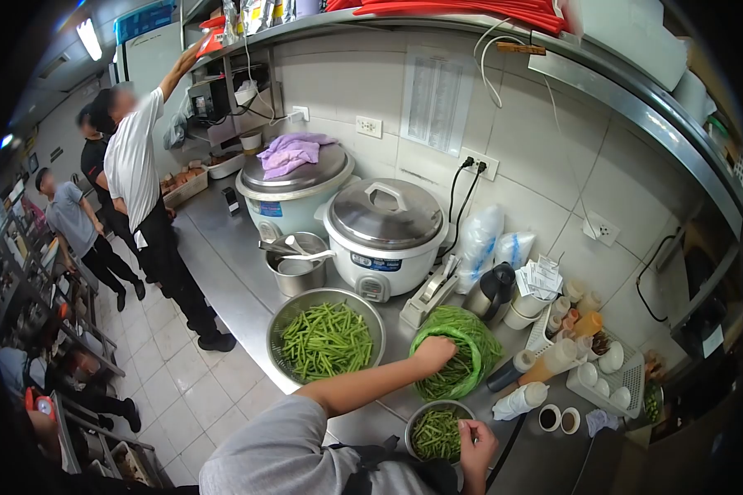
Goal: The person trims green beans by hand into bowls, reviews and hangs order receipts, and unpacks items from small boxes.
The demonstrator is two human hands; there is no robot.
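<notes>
My left hand (435,355) reaches into the mouth of a green plastic bag (485,338) of green beans (446,381); its fingertips are hidden among them. Over the right rim of a small metal bowl (410,427), my right hand (476,445) is closed, thumb and fingers together. What it pinches, if anything, is too small to make out. Short bean pieces (437,434) fill much of that bowl. Left of the bag, a large metal colander (276,356) holds a heap of green beans (326,340).
Two rice cookers (381,266) (293,194) stand along the wall beside a metal pot (295,276). Sauce bottles (551,360), a thermal jug (489,290) and two sauce cups (560,419) are at right. A shelf (371,23) overhangs the counter. Several people (136,157) stand at left.
</notes>
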